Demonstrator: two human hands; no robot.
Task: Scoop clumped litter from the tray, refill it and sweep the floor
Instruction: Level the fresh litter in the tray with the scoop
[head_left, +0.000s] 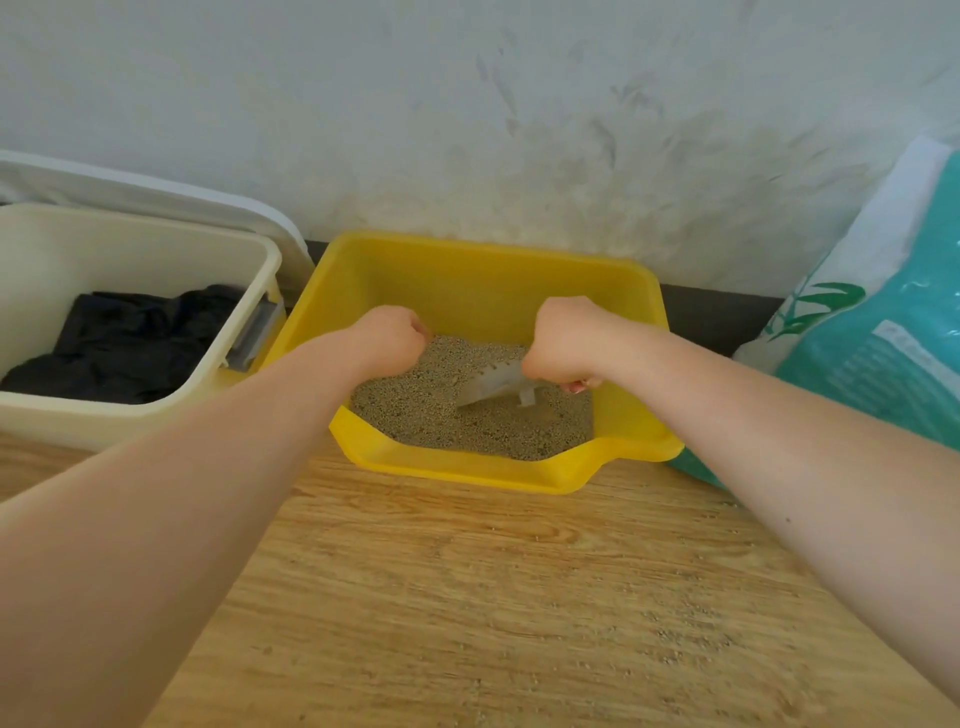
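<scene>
Right hand (558, 340) grips the pale scoop (493, 384), its blade in the litter (431, 400) of the yellow tray (467, 467). Left hand (387, 338) fisted above the litter, holding nothing visible. Cream bin (156, 410) left; teal bag (883, 332) right.

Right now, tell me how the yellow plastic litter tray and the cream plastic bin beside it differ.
The yellow plastic litter tray holds tan granular litter; the cream plastic bin holds a crumpled black bag or cloth. The tray's front wall dips low; the bin's walls look level. The tray has both hands over it, the right hand gripping a grey scoop; the bin is untouched. Both sit open on the wooden floor against the wall.
</scene>
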